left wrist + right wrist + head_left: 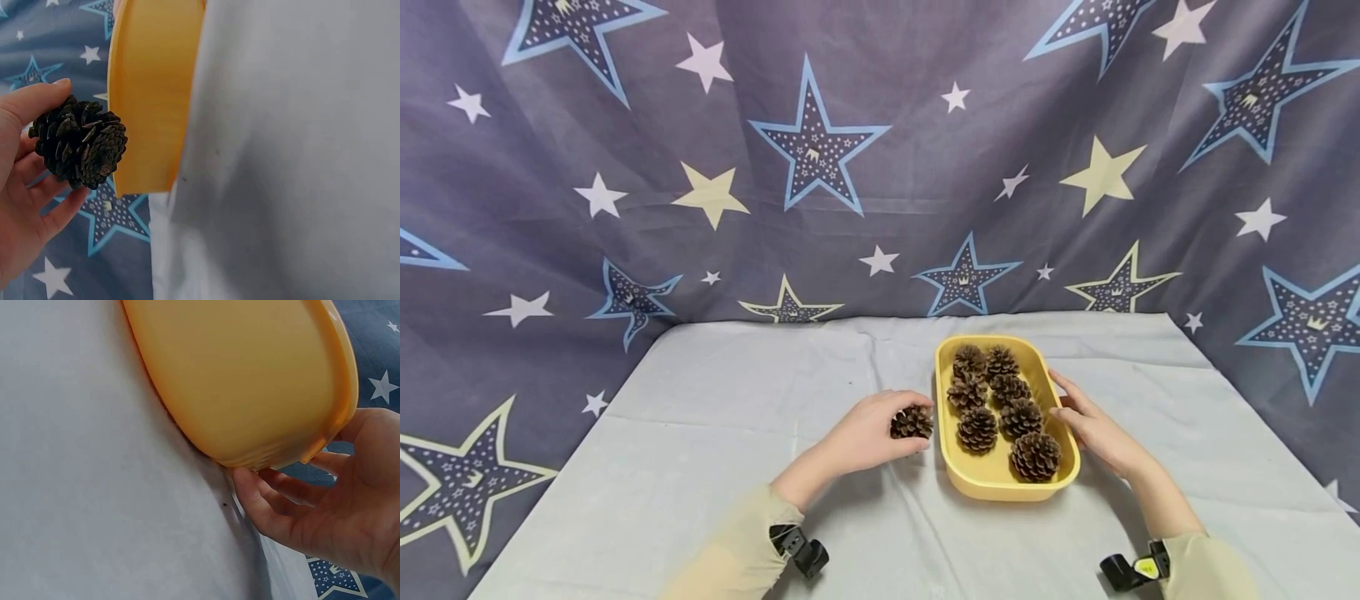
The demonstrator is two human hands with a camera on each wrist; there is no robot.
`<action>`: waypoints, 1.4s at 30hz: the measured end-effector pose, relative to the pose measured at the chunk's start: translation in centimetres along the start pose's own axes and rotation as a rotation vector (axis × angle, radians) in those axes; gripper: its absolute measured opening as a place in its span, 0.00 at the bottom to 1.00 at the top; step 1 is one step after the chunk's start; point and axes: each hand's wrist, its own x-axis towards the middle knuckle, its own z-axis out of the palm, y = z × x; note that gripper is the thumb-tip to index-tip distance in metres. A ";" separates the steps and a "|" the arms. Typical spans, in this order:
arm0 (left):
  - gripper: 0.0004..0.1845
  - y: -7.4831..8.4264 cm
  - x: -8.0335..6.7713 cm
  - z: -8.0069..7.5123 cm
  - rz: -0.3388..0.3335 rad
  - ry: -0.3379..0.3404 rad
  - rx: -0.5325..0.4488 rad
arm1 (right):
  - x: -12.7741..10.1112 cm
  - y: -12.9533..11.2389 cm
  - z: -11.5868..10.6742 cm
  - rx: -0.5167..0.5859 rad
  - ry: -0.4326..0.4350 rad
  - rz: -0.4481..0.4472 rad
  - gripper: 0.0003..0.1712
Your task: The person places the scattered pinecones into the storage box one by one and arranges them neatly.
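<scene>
A brown pine cone (81,144) is held between the thumb and fingers of my left hand (868,433), just left of the yellow plastic box (1000,492). Its scales face the camera in the left wrist view, with the box wall behind. My right hand (1097,433) holds the box by its right side: the thumb lies at the rim and the fingers (294,487) rest along the outer wall. Inside the box, several pine cones (1036,457) sit in two rough rows, most of the bare floor showing toward the near left.
The box stands on a table covered by a pale grey cloth (700,400) with creases. Behind it hangs a dark star-patterned curtain (910,167). Each wrist wears a small black camera (801,550) near a light sleeve.
</scene>
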 end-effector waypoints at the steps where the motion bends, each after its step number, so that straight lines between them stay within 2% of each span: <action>1: 0.28 0.2 0.2 0.0 0.005 0.003 0.004 | 0.0 0.0 0.0 -0.001 0.000 0.001 0.37; 6: 0.28 1.5 1.1 0.2 0.040 0.021 0.026 | 0.0 0.1 -0.1 -0.001 0.000 -0.005 0.37; 13: 0.27 3.0 2.1 0.6 0.088 0.011 0.055 | 0.0 0.0 -0.1 0.008 -0.009 -0.001 0.37; 20: 0.27 4.1 3.1 1.5 0.153 -0.002 0.032 | 0.0 0.0 -0.2 0.001 -0.001 0.003 0.38; 33: 0.27 4.9 3.6 4.3 0.178 -0.079 0.029 | 0.0 0.1 -0.1 0.009 -0.002 0.001 0.37; 42: 0.25 4.5 3.5 5.8 0.170 -0.105 0.079 | 0.1 0.1 0.0 0.016 -0.010 -0.003 0.37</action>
